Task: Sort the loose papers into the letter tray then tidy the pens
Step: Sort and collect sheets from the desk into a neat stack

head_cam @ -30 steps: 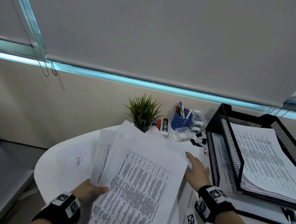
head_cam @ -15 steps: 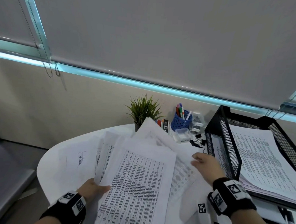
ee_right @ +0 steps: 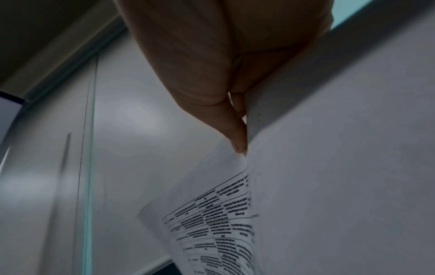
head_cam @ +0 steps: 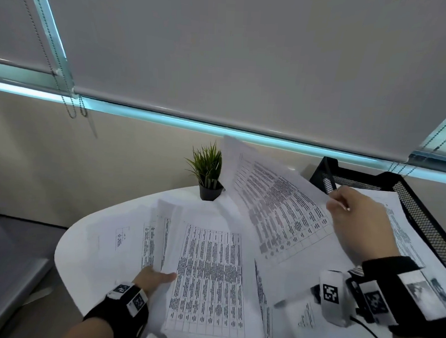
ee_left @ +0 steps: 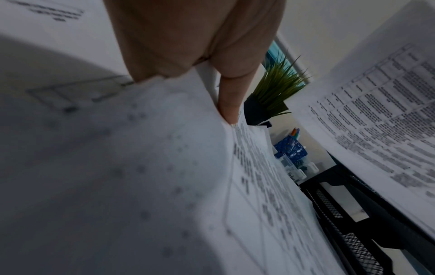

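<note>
My left hand [head_cam: 154,277] grips a stack of printed papers [head_cam: 206,274] by its lower left edge, thumb on top [ee_left: 227,109]. My right hand [head_cam: 353,217] pinches one printed sheet [head_cam: 274,197] by its right edge and holds it lifted and tilted over the table, close to the black mesh letter tray [head_cam: 426,218]. The right wrist view shows the thumb pressed against that sheet [ee_right: 237,141]. More paper lies in the tray's top tier [head_cam: 404,230]. A blue pen cup [ee_left: 292,148] with pens shows only in the left wrist view, behind the papers.
A small potted plant [head_cam: 208,173] stands at the table's back edge, just left of the lifted sheet. Other loose sheets [head_cam: 120,238] lie on the round white table [head_cam: 84,239]. A wall and a roller blind rise behind. Small clear boxes [ee_left: 296,171] sit beside the pen cup.
My right hand took hold of one sheet, lifted it off the pile and swung it up and right toward the tray. The left hand kept its grip on the stack.
</note>
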Demonstrator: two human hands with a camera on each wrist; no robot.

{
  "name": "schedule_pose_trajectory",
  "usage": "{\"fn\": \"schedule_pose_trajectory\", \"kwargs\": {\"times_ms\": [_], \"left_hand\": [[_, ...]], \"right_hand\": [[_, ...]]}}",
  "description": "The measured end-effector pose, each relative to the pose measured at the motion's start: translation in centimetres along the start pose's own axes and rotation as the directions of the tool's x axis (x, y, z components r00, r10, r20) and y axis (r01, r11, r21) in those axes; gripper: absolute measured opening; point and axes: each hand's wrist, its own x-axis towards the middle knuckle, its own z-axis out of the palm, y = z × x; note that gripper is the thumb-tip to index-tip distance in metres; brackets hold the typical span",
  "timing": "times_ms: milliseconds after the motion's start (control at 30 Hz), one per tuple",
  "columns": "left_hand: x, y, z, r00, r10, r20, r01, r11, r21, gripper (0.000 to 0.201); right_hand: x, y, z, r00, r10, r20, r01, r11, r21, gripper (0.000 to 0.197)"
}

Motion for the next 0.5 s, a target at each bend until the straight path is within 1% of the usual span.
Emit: {"fn": "schedule_pose_trajectory", "kwargs": {"times_ms": [100, 133, 200, 267, 300, 367, 433, 500], "left_hand": [[0.7, -0.9, 0.2, 0.996, -0.058, -0.069, 0.059, 0.998, 0.020, 0.095], [1.1, -1.1, 0.2, 0.995, -0.066, -0.078, 0.069, 0.997, 0.035, 0.091], [1.4, -1.3, 0.3, 0.995, -0.069, -0.073, 0.070, 0.997, 0.016, 0.087], [1.4, -1.4, 0.4, 0.995, -0.045, -0.085, 0.046, 0.999, 0.008, 0.073], [1.5, -1.4, 0.4, 0.994, -0.040, -0.098, 0.040, 0.999, 0.001, 0.071], [1.2, -1.0, 0.5, 0.992, -0.018, -0.121, 0.015, 1.000, -0.024, 0.068], [1.3, -0.8, 0.6, 0.986, -0.024, -0.166, 0.022, 1.000, -0.014, 0.060], [2.1, -0.8, 0.6, 0.974, -0.041, -0.222, 0.029, 0.998, -0.055, 0.055]], "right_hand": [[-0.9, 0.6, 1.0, 0.999, 0.038, 0.026, -0.041, 0.994, 0.098, 0.010], [-1.2, 1.0, 1.8, 0.997, 0.058, 0.051, -0.065, 0.990, 0.128, 0.009], [-2.3, 2.1, 3.8, 0.983, 0.109, 0.145, -0.135, 0.973, 0.185, 0.007], [-3.9, 3.0, 6.2, 0.950, 0.163, 0.265, -0.231, 0.941, 0.248, 0.005], [-4.9, 3.5, 7.3, 0.928, 0.189, 0.321, -0.282, 0.920, 0.273, 0.005], [-6.7, 4.1, 9.3, 0.887, 0.236, 0.397, -0.368, 0.881, 0.299, 0.015], [-8.2, 4.8, 11.2, 0.847, 0.276, 0.455, -0.426, 0.864, 0.269, 0.025], [-9.3, 5.8, 13.2, 0.802, 0.314, 0.508, -0.458, 0.870, 0.185, 0.025]]}}
